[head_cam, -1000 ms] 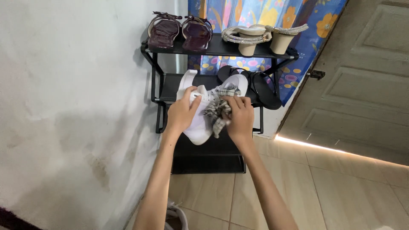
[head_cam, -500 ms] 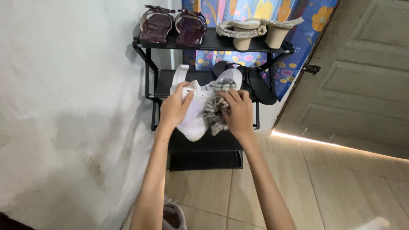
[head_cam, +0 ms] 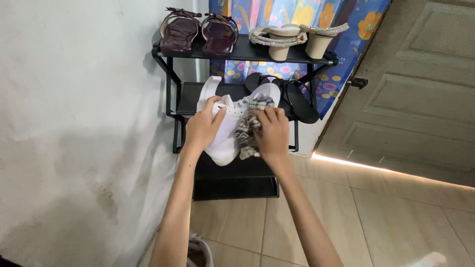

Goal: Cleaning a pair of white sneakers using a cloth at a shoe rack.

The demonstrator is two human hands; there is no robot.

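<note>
A white sneaker is held in front of the middle shelf of a black shoe rack, toe pointing down toward the person. The left hand grips its side, fingers curled over the upper edge, holding it steady. The right hand is closed around a bunched checked cloth, pressing it against the sneaker's other side near the laces. To do this wiping well, I would judge the left hand should keep a firm hold so the shoe does not twist, while the cloth is worked in short strokes with a clean fold turned outward. A second white sneaker lies just behind on the same shelf, beside black flat sandals. The top shelf carries dark maroon sandals and beige heeled sandals. A whitewashed wall stands to the left, a flowered blue curtain behind, a door to the right, beige floor tiles below.
</note>
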